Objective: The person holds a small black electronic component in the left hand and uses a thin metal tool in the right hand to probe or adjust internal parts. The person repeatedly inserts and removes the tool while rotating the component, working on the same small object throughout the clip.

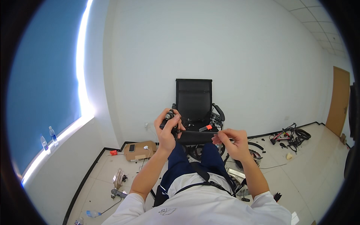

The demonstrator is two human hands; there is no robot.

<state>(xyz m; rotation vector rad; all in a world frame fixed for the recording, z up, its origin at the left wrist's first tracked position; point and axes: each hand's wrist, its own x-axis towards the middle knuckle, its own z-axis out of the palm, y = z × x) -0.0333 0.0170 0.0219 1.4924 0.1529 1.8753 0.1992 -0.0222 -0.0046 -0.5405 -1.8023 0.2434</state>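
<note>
My left hand [169, 125] is raised in front of me, its fingers wrapped round a black part with a silver cylindrical piece [170, 114] at its top. The exact kind of this part does not show. To its right, apart from it, my right hand [231, 141] is closed in a pinch with thumb and forefinger together. Whatever it pinches is too small to make out. Beyond both hands stands a black mesh office chair [194, 95], with small dark parts and an orange-red-ended item [206, 128] on its seat.
A cardboard box [140, 151] with a phone [132, 147] on it lies at the left. Metal parts [118, 178] and a plastic bottle [93, 213] are on the floor nearer me. At the right lie bicycle parts [290, 138]. Two bottles [53, 135] stand on the windowsill.
</note>
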